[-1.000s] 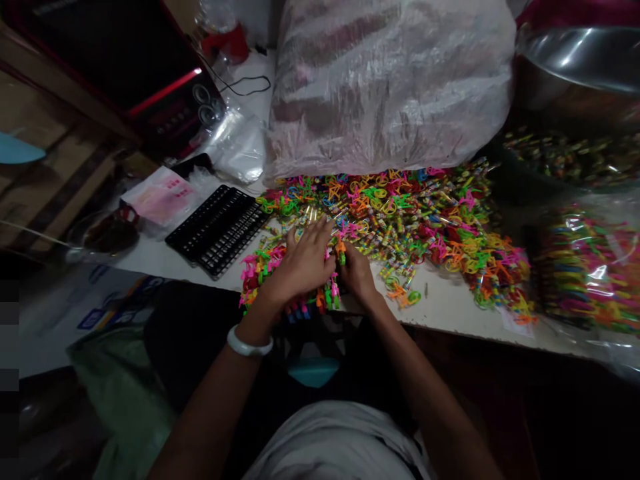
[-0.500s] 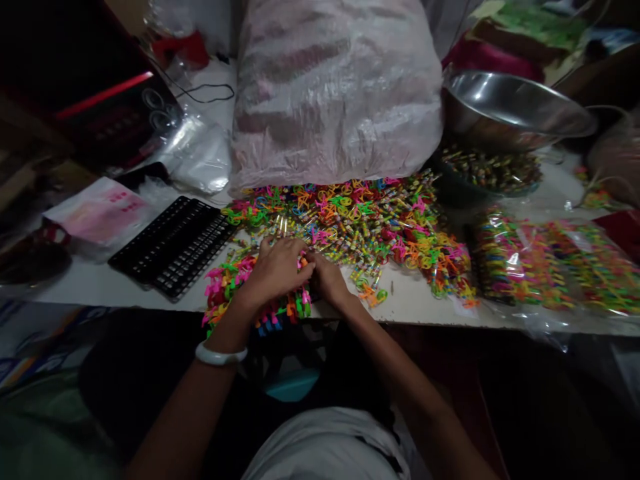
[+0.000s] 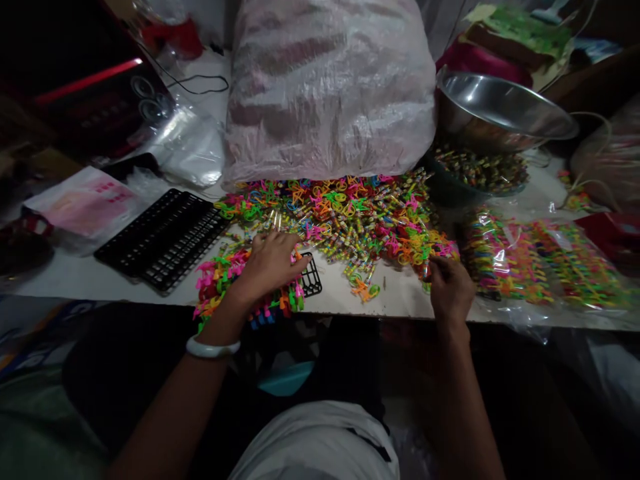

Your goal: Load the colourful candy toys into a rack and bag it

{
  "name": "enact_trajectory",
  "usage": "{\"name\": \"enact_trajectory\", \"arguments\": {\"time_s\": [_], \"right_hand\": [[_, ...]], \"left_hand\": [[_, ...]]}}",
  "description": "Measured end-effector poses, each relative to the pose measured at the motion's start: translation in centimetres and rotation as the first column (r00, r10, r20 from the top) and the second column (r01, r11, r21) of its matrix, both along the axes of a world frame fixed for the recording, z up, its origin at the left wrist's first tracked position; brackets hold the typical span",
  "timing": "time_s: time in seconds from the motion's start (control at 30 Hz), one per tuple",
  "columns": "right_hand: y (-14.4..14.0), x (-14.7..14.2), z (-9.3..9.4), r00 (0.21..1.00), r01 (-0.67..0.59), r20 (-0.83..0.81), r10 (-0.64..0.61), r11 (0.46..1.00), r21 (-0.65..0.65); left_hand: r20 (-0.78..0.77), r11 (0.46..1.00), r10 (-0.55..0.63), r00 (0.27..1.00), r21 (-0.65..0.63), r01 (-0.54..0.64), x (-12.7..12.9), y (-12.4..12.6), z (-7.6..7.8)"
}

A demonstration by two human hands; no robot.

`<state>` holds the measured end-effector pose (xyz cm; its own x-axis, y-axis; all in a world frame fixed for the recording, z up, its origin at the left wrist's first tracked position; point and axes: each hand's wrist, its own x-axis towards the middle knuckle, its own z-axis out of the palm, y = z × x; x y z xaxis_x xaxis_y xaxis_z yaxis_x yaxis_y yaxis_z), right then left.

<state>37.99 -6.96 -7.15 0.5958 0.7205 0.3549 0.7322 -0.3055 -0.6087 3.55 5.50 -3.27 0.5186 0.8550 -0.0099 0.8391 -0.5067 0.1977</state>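
My left hand (image 3: 271, 265) lies over a black slotted tray (image 3: 312, 275) at the table's front edge, its fingers stretched out over rows of bright plastic toys (image 3: 220, 283) set in it. The tray's right end shows bare slots. Farther right, my right hand (image 3: 451, 290) is at the near right end of a loose heap of colourful plastic toys with small clear tubes (image 3: 345, 220). Its thumb and fingers are pinched on a small plastic toy, mostly hidden by the fingertips.
Black slotted trays (image 3: 163, 243) lie stacked at the left. Behind the heap bulges a big plastic sack (image 3: 330, 93). At the right, a steel basin (image 3: 505, 107) stands over a tub of small pieces (image 3: 480, 170), near clear bags of packed toys (image 3: 575, 263).
My right hand has left the tray and moved right to the end of the heap, uncovering the tray's bare slots. My left hand stays on the tray.
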Motion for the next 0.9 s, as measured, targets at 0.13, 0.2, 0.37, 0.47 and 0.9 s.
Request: {"name": "enact_trajectory", "arguments": {"time_s": [0.13, 0.2, 0.37, 0.47, 0.9], "right_hand": [[-1.4, -0.2, 0.1, 0.995, -0.051, -0.089, 0.038, 0.988, -0.147], [-1.6, -1.9, -0.1, 0.943, -0.272, -0.252, 0.217, 0.939, -0.212], [0.4, -6.3, -0.9, 0.822, -0.568, -0.090, 0.562, 0.801, -0.191], [1.8, -6.5, -1.1, 0.743, -0.650, -0.020, 0.669, 0.715, -0.259], [2.4, -10.5, -1.3, 0.823, -0.484, -0.371, 0.430, 0.873, -0.062]], "left_hand": [[-0.006, 1.000, -0.002, 1.000, -0.008, 0.002, 0.1, 0.0, 0.1], [-0.012, 1.000, 0.007, 1.000, -0.004, -0.007, 0.1, 0.0, 0.1], [-0.015, 1.000, 0.007, 1.000, -0.005, -0.007, 0.2, -0.1, 0.3], [-0.008, 1.000, 0.010, 1.000, -0.003, -0.010, 0.2, -0.2, 0.3], [0.074, 0.998, -0.062, 0.995, -0.017, 0.063, -0.4, -2.0, 1.1]]}}
